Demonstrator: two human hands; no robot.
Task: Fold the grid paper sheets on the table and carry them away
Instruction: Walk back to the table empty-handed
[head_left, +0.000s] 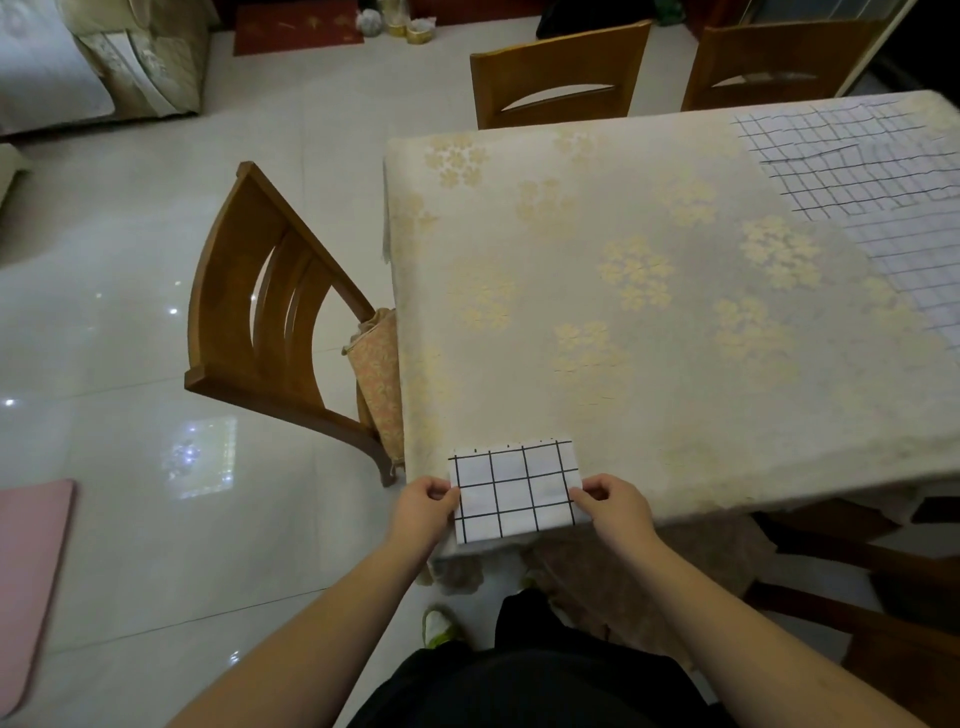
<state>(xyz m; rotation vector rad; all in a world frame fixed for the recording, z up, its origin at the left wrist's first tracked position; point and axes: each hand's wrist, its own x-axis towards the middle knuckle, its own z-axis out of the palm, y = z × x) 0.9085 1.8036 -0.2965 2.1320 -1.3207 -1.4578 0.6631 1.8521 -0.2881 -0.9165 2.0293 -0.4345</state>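
step: we judge 1st sheet folded, lift pending | small folded white black-grid paper sheet (517, 488) at near edge of floral-clothed table (649, 260) | L hand (423, 506) + R hand (613, 506) pinch its sides | next: carry off, then flat grid sheets (872, 171) at table's far-R corner

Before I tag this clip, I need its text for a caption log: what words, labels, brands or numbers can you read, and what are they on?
No readable text anywhere in this view.
Folded grid paper, pinched by the left hand and right hand: black grid lines only, nothing written.
Unfolded grid sheets at the table's far right: lines only.
Tablecloth: flower pattern, no words.
Red mat on the floor: gold motifs, too blurred to tell if any are writing.
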